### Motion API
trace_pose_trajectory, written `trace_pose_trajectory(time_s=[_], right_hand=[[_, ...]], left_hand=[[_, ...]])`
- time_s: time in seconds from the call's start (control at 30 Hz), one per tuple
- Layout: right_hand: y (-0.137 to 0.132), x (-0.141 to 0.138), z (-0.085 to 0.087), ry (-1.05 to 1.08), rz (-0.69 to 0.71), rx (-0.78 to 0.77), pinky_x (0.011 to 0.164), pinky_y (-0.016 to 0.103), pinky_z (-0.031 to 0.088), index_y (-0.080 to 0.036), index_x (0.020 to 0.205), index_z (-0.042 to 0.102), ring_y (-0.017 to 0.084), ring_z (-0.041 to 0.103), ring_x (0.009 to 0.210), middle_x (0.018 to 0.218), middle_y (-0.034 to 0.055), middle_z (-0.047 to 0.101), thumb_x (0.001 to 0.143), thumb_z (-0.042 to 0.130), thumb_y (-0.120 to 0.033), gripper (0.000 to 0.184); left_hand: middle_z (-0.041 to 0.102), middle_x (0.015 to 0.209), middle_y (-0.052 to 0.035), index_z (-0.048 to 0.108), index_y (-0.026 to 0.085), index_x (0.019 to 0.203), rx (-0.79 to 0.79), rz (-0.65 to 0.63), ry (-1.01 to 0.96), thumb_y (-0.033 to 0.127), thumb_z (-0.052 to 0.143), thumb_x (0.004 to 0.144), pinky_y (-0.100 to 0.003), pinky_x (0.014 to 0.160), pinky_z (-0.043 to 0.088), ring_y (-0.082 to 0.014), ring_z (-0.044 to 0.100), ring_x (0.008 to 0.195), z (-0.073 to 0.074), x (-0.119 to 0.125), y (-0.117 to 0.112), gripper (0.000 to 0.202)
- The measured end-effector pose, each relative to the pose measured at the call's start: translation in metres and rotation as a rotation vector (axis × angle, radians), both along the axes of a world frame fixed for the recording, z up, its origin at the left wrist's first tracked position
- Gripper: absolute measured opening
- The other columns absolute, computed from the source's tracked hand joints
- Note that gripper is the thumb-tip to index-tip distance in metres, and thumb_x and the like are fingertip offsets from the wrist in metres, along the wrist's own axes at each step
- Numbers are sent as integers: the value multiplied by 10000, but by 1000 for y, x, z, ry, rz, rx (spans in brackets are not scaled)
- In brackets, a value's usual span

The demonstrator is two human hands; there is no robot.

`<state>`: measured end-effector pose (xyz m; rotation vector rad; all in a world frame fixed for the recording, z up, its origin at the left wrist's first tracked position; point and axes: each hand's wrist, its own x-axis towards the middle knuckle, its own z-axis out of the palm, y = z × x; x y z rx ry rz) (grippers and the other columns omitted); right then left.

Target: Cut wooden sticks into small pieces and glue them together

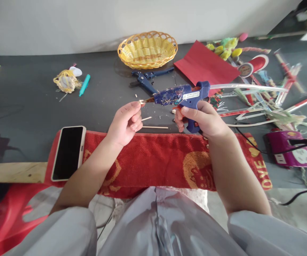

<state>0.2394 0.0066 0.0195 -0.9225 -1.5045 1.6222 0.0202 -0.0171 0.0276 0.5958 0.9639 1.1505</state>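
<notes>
A blue hot glue gun [181, 95] is gripped by the handle in my right hand [206, 117]. A long clear glue stick [246, 86] runs out of its back. Its nozzle [148, 100] points left and meets a small pale wooden piece [142, 102]. That piece is pinched between the thumb and fingertips of my left hand [126, 122]; its full shape is hidden. Below the nozzle lie a thin wooden stick [155, 127] and a shorter one [146, 118] on the grey table.
Behind my hands are blue cutters [145, 82], a yellow woven basket [148, 53] and red paper [205, 67]. A phone [69, 153] lies on a red towel [153, 160]. Glue sticks, a red ribbon spool [254, 65] and a purple power strip [290, 147] with black cables crowd the right.
</notes>
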Motion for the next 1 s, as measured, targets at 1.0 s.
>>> trace_pose_trajectory(time_s=[1.0], right_hand=[[0, 1, 1, -11, 6, 0, 482, 250, 456, -194, 648, 603, 104, 572, 465, 572, -15, 605, 751, 696, -577, 407]], left_hand=[[374, 457, 99, 630, 160, 752, -18, 19, 38, 287, 663, 820, -159, 353, 235, 6, 308, 323, 2, 0, 0, 148]])
